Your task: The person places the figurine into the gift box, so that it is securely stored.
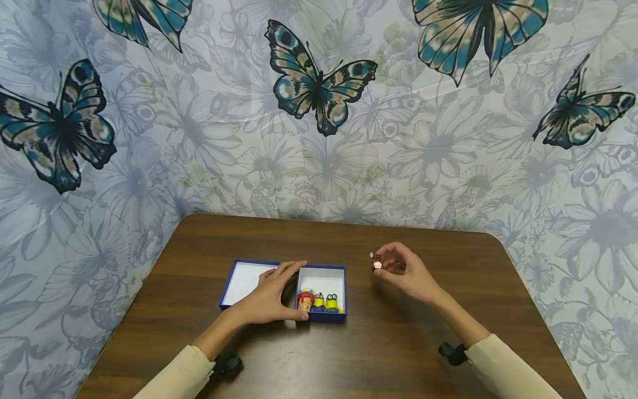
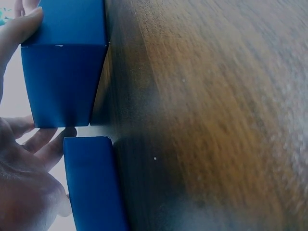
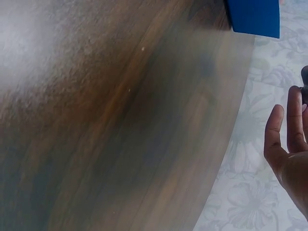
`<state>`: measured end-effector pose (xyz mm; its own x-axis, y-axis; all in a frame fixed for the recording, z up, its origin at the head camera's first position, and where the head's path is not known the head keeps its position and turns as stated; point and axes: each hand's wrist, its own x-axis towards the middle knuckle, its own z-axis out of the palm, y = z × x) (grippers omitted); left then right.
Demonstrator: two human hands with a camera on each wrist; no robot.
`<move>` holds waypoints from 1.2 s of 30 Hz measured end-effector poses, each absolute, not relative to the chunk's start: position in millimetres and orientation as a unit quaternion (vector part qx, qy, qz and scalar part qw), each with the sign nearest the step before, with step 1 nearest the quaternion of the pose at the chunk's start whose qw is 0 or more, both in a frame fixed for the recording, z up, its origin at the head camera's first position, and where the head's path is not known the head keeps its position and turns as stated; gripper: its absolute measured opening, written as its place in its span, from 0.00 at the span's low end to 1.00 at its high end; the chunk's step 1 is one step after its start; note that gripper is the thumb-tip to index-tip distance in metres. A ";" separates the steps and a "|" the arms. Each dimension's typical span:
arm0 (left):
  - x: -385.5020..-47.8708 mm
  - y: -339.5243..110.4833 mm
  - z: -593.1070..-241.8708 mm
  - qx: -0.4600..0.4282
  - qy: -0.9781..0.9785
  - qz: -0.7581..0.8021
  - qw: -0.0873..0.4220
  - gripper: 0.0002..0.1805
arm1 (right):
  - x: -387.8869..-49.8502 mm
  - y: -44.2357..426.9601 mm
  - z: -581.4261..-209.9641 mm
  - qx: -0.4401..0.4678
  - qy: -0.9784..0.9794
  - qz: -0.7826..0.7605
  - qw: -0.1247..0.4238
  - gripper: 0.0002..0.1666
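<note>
A blue box with a white inside point(image 1: 321, 274) stands on the table, several small toy figures in its near part: one with red on top point(image 1: 305, 300) and yellow-and-blue minion figures point(image 1: 331, 302). My left hand point(image 1: 271, 299) grips this box by its left side, thumb at the near edge and fingers at the far edge. To the left lies the blue-edged lid point(image 1: 244, 282), white inside, partly behind that hand. Right of the box, my right hand point(image 1: 411, 274) pinches a small brown figure with a pale front point(image 1: 377, 262) between thumb and fingers, above the table.
The brown wooden table point(image 1: 399, 343) has rounded far corners. Behind it hangs a cloth with butterflies and flowers point(image 1: 324, 166). Dark wrist cameras sit at both sleeves, the left one point(image 1: 227, 366) close over the table.
</note>
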<state>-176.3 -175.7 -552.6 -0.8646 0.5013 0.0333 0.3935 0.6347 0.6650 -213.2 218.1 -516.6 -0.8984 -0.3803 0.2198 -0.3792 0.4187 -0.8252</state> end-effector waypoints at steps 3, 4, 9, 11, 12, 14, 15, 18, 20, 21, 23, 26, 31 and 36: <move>-176.8 -175.6 -553.3 0.249 0.900 0.349 0.078 0.65 | -212.9 214.9 -517.0 -0.230 0.840 -0.492 0.001 0.23; -177.0 -175.7 -553.5 0.249 0.900 0.349 0.078 0.65 | -213.0 214.1 -517.2 -0.233 0.839 -0.492 0.001 0.23; -177.3 -175.5 -554.9 0.250 0.900 0.348 0.075 0.65 | -212.4 210.3 -518.0 -0.240 0.833 -0.498 0.008 0.23; -177.5 -175.3 -555.3 0.250 0.900 0.348 0.073 0.65 | -212.3 208.7 -518.2 -0.241 0.833 -0.498 0.010 0.23; -177.3 -175.3 -554.8 0.250 0.900 0.349 0.074 0.65 | -212.4 207.9 -518.3 -0.242 0.832 -0.499 0.012 0.24; -176.9 -175.5 -554.3 0.249 0.899 0.351 0.075 0.65 | -212.7 205.9 -518.5 -0.244 0.832 -0.498 0.013 0.24; -176.9 -175.4 -554.4 0.249 0.899 0.352 0.075 0.65 | -212.9 204.8 -518.8 -0.246 0.831 -0.499 0.012 0.24; -176.7 -175.7 -554.1 0.248 0.899 0.353 0.076 0.65 | -213.2 200.8 -519.7 -0.251 0.828 -0.501 0.012 0.25; -176.8 -175.7 -554.3 0.248 0.899 0.353 0.076 0.65 | -213.4 197.7 -520.7 -0.253 0.826 -0.504 0.013 0.25; -177.1 -175.6 -554.8 0.249 0.899 0.353 0.075 0.65 | -213.4 196.1 -521.2 -0.253 0.825 -0.505 0.014 0.25; -177.1 -175.6 -554.7 0.249 0.899 0.352 0.076 0.65 | -213.2 192.8 -522.1 -0.255 0.825 -0.505 0.015 0.25; -176.8 -175.9 -554.6 0.249 0.899 0.352 0.077 0.65 | -212.6 187.0 -522.7 -0.256 0.823 -0.506 0.020 0.24; -176.7 -176.8 -554.2 0.249 0.898 0.353 0.078 0.65 | -211.6 176.3 -523.3 -0.259 0.822 -0.507 0.027 0.24; -177.6 -176.0 -554.6 0.250 0.898 0.353 0.077 0.65 | -210.0 167.9 -523.9 -0.257 0.821 -0.508 0.034 0.23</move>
<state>-177.6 -176.0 -554.6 -0.8626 0.5044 0.0376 0.3951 0.6254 0.6729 -210.0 167.9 -523.9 -0.8659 -0.4566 0.2044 -0.3868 0.3520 -0.8523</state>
